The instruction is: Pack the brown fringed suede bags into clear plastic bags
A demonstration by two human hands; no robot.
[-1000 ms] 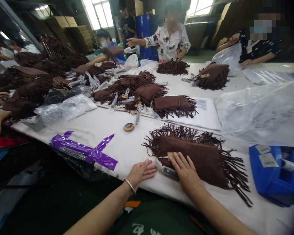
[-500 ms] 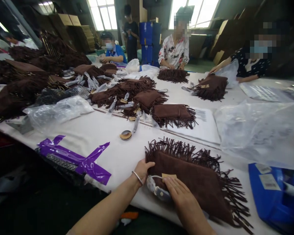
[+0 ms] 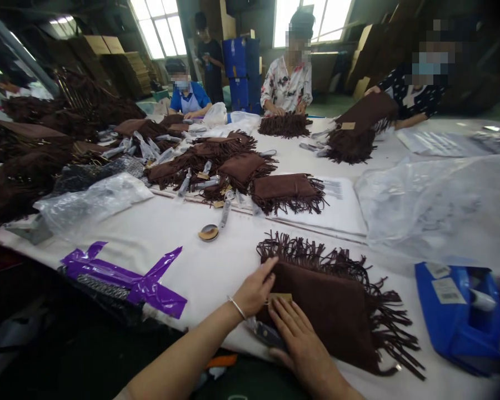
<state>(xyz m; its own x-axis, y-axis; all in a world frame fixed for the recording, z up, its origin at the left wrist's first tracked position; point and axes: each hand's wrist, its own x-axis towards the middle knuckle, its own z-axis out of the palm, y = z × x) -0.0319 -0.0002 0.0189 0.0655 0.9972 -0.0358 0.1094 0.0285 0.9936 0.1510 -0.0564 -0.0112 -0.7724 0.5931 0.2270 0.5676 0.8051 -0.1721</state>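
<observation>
A brown suede fringed bag (image 3: 337, 305) lies on the white table (image 3: 183, 233) just in front of me, fringe along its far and right edges. My left hand (image 3: 256, 289) grips the bag's near left corner, thumb on top, a thin bracelet on the wrist. My right hand (image 3: 298, 339) lies flat on the bag's near edge, fingers stretched toward a small tan tag (image 3: 280, 298). A plastic-wrapped strap piece (image 3: 264, 332) peeks out between the two hands.
More brown fringed bags (image 3: 287, 191) lie mid-table, with piles (image 3: 33, 150) at the left. A purple foil wrap (image 3: 125, 275) lies near left, a tape roll (image 3: 209, 232) beyond it, clear plastic bags (image 3: 437, 200) and a blue box (image 3: 462, 311) right. Several people work at the far side.
My left hand has gone from flat on the table to gripping the bag's corner. The bag has slid nearer to me and turned slightly. A far-right person has lifted a bag.
</observation>
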